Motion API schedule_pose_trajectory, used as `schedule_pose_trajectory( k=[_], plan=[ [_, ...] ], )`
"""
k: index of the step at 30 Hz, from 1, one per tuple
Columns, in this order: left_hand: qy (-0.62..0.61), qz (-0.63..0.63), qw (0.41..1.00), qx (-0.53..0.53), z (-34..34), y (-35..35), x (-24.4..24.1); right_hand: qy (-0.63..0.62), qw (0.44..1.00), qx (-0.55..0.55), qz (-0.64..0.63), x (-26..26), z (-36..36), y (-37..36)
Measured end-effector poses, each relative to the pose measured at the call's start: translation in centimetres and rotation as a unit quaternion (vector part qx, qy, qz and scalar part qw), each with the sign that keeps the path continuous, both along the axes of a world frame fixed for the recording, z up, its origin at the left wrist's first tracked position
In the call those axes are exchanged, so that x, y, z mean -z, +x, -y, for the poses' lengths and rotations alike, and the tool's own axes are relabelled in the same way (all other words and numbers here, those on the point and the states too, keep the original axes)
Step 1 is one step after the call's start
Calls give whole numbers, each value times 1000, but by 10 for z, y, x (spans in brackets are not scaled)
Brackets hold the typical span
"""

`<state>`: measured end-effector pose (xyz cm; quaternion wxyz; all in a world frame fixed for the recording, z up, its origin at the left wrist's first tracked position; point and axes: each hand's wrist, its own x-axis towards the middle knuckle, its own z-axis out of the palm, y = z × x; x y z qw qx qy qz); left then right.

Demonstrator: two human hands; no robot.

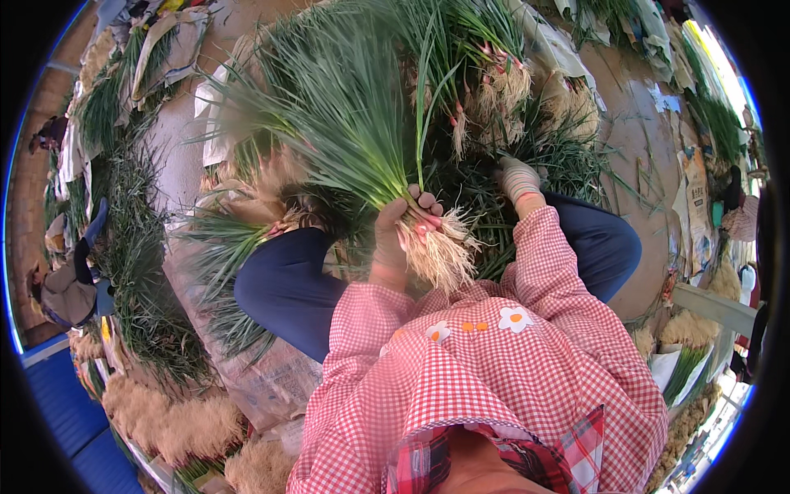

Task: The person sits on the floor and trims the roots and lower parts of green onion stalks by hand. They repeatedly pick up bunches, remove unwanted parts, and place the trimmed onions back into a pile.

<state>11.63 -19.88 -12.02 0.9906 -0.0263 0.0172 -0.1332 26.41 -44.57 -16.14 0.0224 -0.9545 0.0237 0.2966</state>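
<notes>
My left hand [395, 225], in a thin soiled glove, grips a bunch of green garlic [376, 160] just above the roots. Its long flat leaves fan away from me, and the pinkish bulbs with pale stringy roots [441, 253] hang toward my chest. My right hand [519, 178], in a knitted glove with a striped cuff, reaches down beside my right knee into dark loose leaves [568, 154]. Its fingertips are hidden, so whether it holds anything is unclear. More rooted plants [503, 86] lie heaped just beyond both hands.
A smaller bunch [247, 241] lies by my left knee, on woven sacking [265, 376]. Leaf litter [142, 265] runs along the left. Root-up bundles [173, 420] stand at lower left. Another person [71, 290] sits at far left. A metal beam [713, 307] juts in at right.
</notes>
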Motion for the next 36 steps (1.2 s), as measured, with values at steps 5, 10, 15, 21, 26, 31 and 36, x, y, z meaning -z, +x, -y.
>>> schedule_pose_trajectory(
  k=[5,10,15,21,26,31,36],
  plan=[
    [70,-46,996,0,-11,10,-1,114,986,-99,65,-56,-59,-5],
    [26,-72,997,30,-7,12,21,56,997,23,-40,-42,-112,75],
    [94,-70,992,-51,-9,15,16,149,938,-85,302,-37,-101,-12],
    [70,-95,993,-3,5,15,35,171,937,-251,172,-48,-87,-84],
    [149,-139,979,11,5,10,28,179,984,10,-7,-19,-31,-40],
    [153,-79,984,38,8,4,28,639,691,309,-138,-54,-94,-53],
    [151,-122,981,21,20,-6,43,685,547,479,-55,19,-106,-57]
  ],
)
